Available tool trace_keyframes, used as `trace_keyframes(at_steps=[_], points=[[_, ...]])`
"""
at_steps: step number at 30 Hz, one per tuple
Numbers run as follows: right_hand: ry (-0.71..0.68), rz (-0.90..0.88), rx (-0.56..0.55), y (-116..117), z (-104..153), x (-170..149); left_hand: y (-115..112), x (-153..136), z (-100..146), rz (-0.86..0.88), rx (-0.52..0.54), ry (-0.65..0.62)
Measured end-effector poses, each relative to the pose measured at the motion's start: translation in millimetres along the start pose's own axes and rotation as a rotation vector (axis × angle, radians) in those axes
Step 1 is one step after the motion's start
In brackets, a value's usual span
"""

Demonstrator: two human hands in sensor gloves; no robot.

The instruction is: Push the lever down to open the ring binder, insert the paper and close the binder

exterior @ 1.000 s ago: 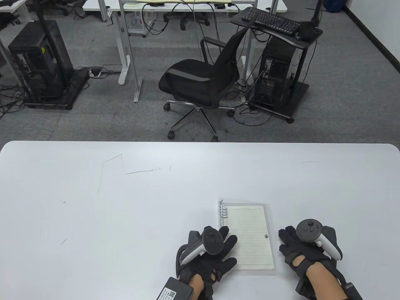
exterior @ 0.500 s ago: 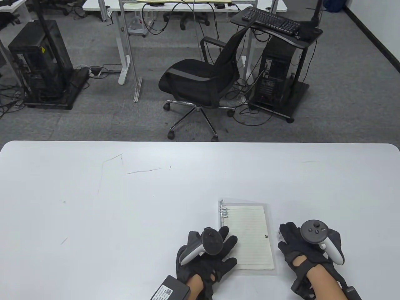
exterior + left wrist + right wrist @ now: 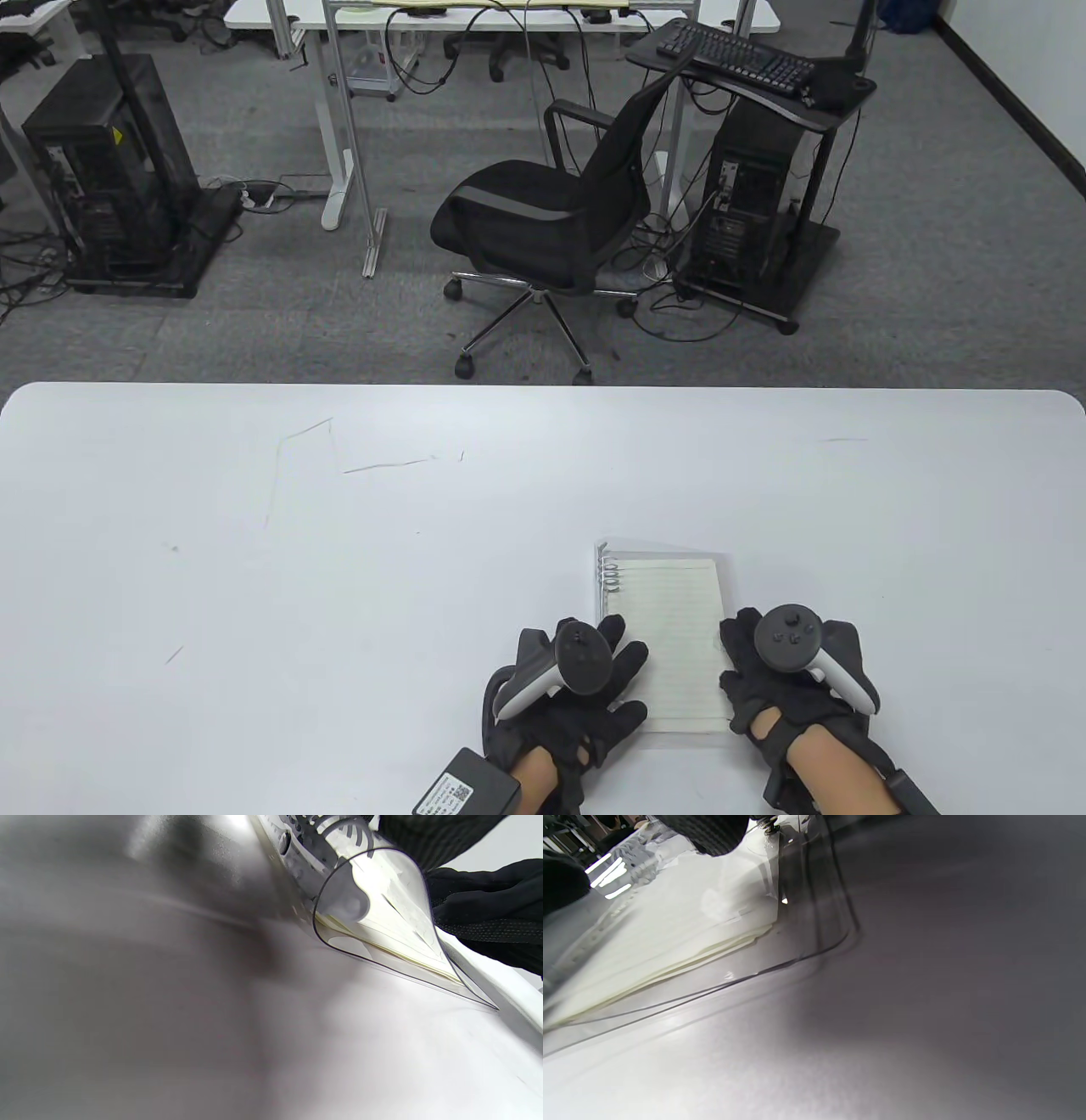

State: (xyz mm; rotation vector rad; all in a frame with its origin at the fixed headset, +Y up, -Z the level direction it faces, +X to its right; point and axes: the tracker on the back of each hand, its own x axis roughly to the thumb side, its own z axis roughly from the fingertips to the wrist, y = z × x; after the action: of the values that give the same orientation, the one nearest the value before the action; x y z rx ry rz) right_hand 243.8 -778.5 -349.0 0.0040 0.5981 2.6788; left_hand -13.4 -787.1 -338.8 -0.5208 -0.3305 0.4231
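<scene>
Right hand [image 3: 785, 679], grip hidden, at binder [image 3: 670, 645] lower right; left hand [image 3: 577, 688] flat on rings side; I'd steady, lift cover slowly.

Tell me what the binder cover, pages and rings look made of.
Binder cover: clear flexible plastic, glossy; it curls and the pages show through. Pages: cream ruled paper, matte. Rings: likely metal wire, silvery and shiny, though small in view.
</scene>
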Motion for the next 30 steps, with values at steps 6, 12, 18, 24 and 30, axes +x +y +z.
trace_keyframes(at_steps=[6, 12, 18, 24, 30], points=[[0.019, 0.242, -0.098, 3, -1, 23, 0, 0, 0, 0.007, -0.006, -0.003], [0.032, 0.169, -0.035, 1, -1, 18, 3, -2, 1, 0.053, 0.010, -0.027], [-0.115, -0.150, -0.052, -24, 2, -20, 37, -18, 20, -0.027, 0.114, -0.063], [-0.195, -0.225, -0.143, -53, 18, -39, 80, -40, 62, -0.144, 0.228, -0.068], [-0.233, -0.226, -0.080, -49, 18, -30, 82, -59, 61, -0.119, 0.138, 0.042]])
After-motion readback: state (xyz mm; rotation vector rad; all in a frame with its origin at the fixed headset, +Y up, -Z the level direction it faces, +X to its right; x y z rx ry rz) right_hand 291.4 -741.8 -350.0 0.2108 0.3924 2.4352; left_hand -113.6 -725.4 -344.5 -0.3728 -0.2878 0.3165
